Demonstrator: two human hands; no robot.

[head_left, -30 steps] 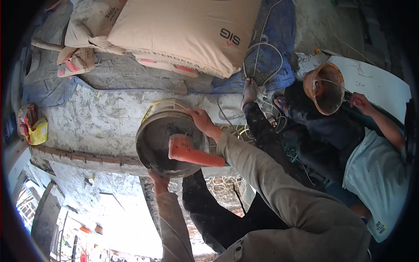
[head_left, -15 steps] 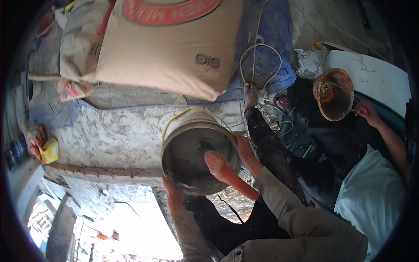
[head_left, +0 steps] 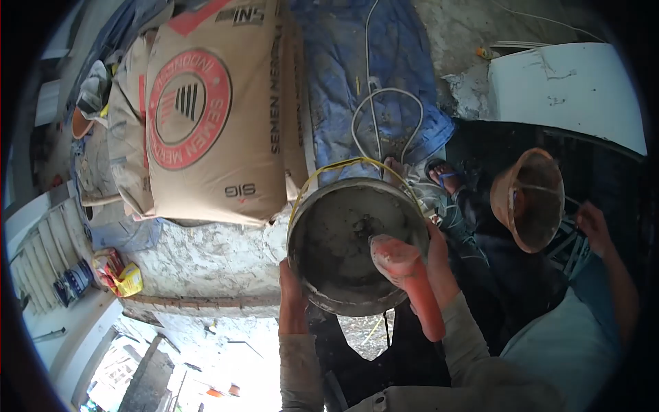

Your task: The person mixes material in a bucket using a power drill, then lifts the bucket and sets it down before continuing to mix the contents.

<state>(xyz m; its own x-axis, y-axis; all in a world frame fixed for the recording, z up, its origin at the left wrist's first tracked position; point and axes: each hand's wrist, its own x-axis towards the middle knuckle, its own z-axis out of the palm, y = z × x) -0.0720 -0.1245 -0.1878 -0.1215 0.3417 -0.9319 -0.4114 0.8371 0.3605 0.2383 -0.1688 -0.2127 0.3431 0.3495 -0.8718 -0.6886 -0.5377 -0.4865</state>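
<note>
A round bucket [head_left: 310, 292] with a yellow handle hangs in front of me, its mouth turned up toward my view. Wet grey mortar [head_left: 336, 226] lies inside. My left hand [head_left: 292, 288] presses against the bucket's left side, fingers partly hidden behind it. On the opposite side my right hand [head_left: 440, 261] grips the wall near the rim. A red-orange tool with a thick handle [head_left: 427, 309] leans over the near right rim, its mortar-smeared broad end over the bucket's mouth; its exact kind I cannot make out.
Brown cement bags [head_left: 254, 151] lie on a blue tarp [head_left: 343, 62] ahead. To my right, a co-worker's hand [head_left: 596, 226] holds an orange-brown bucket [head_left: 504, 199] by its handle. A cable [head_left: 353, 127] loops on the tarp. A white panel [head_left: 563, 82] stands far right.
The bucket in my hands has shifted right in view, with the red tool still in it. My view has swung, showing more of the cement bags. The co-worker's bucket appears lower.
</note>
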